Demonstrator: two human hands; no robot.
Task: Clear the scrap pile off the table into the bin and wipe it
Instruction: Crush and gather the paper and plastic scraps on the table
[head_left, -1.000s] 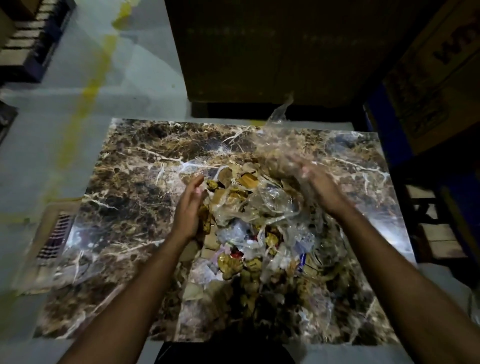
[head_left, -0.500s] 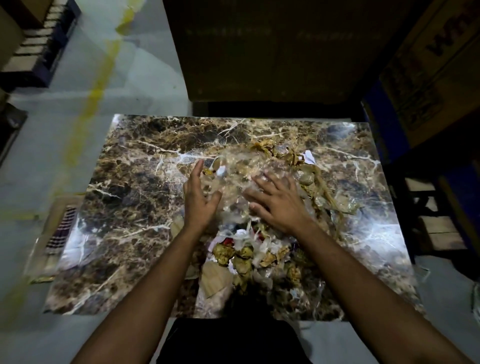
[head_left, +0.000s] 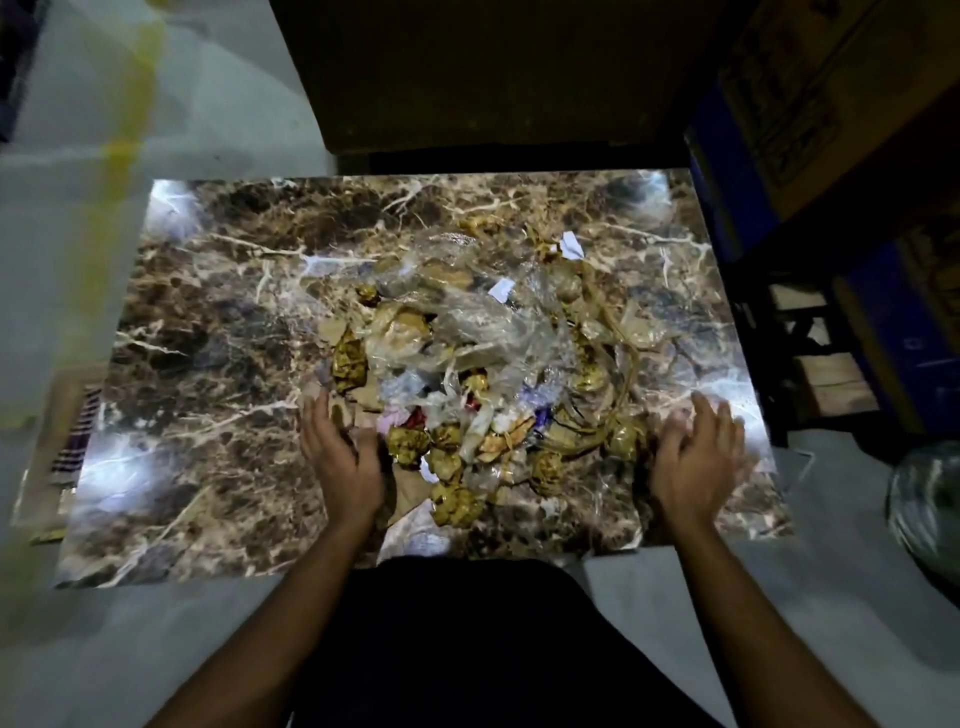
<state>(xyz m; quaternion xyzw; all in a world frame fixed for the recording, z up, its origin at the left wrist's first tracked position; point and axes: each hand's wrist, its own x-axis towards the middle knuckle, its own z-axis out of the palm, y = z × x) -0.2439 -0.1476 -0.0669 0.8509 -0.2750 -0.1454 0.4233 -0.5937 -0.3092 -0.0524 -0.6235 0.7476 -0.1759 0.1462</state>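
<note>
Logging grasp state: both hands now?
Left hand: open, empty, at the scrap pile's left edge.
Right hand: open, empty, right of the pile.

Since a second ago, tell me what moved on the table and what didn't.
Both hands drew back toward the near edge and apart: the left hand now sits at the scrap pile's near-left side, the right hand at its near-right, both open. The clear plastic the right hand was lifting is let go. The pile stays on the marble table.

scrap pile (head_left: 467, 374) | crumpled wrappers, clear plastic (loosely heaped) | table (head_left: 208, 364) centre, marbled brown
</note>
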